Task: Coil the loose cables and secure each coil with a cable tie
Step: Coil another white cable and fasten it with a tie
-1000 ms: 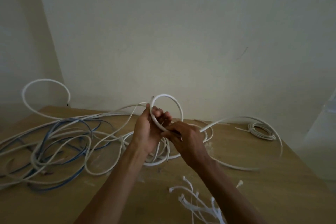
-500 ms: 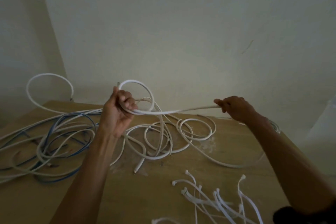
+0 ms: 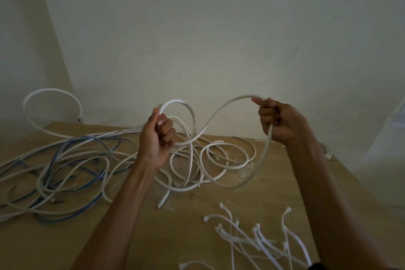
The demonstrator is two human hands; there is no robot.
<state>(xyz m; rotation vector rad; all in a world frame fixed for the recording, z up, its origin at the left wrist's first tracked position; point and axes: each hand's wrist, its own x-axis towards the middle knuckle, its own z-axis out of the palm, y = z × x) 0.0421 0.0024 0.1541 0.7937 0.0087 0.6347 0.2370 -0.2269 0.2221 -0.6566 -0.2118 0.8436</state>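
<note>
My left hand point(image 3: 158, 136) grips the end of a thick white cable point(image 3: 219, 114) above the wooden table point(image 3: 197, 237), with one small loop standing up from the fist. My right hand point(image 3: 279, 123) holds the same cable further along, raised to the right. Between the two hands the cable arches up and dips. Below my right hand it hangs down and joins loose white loops point(image 3: 210, 164) on the table. Several white cable ties point(image 3: 258, 239) lie spread at the front right.
A tangle of blue and white cables point(image 3: 65, 171) covers the table's left side, one white loop point(image 3: 52, 103) rising against the wall. A small white coil point(image 3: 327, 151) lies at the far right edge behind my right forearm. The wall stands close behind the table.
My hands parted from the middle. My right hand slid along the cable to the right and rose, drawing out a length; my left hand lifted its loop higher.
</note>
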